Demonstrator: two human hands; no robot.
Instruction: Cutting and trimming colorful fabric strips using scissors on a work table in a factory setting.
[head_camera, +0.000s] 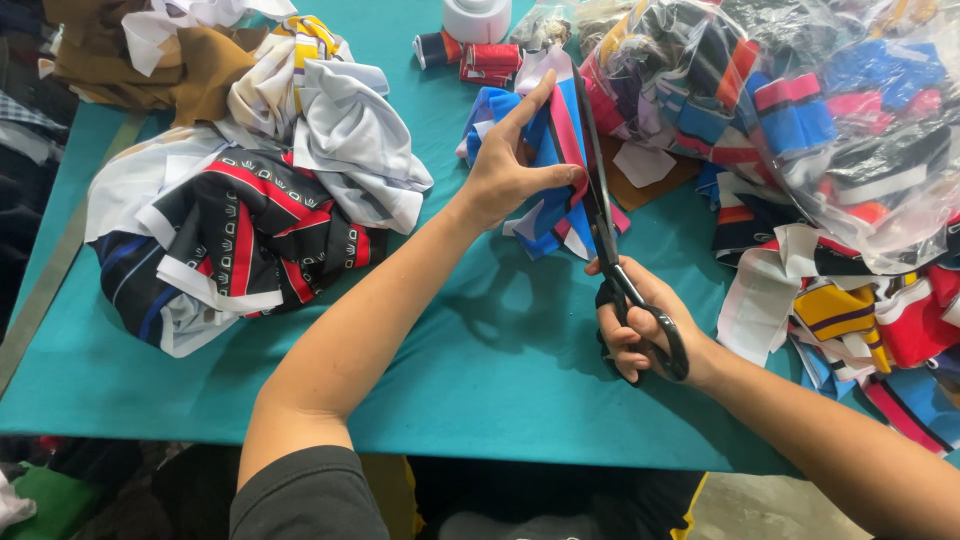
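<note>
I see the teal worktop (480, 370) with a heap of fabric pieces (250, 200) left of the black scissors (605, 220) and a clear bag of striped trims (800, 110) to their right. My left hand (510, 165) pinches the blue, pink and white fabric strip (560, 150) against the blades. My right hand (640, 325) is clenched through the scissors' handles.

Teal table (480, 400). Left: heap of printed fabric pieces (250, 200), brown cloth (150, 60) behind. Right: clear plastic bag (800, 110) of striped trims; loose trims (850, 320) below. Far edge: thread spools (470, 55), possibly white container (477, 18).
</note>
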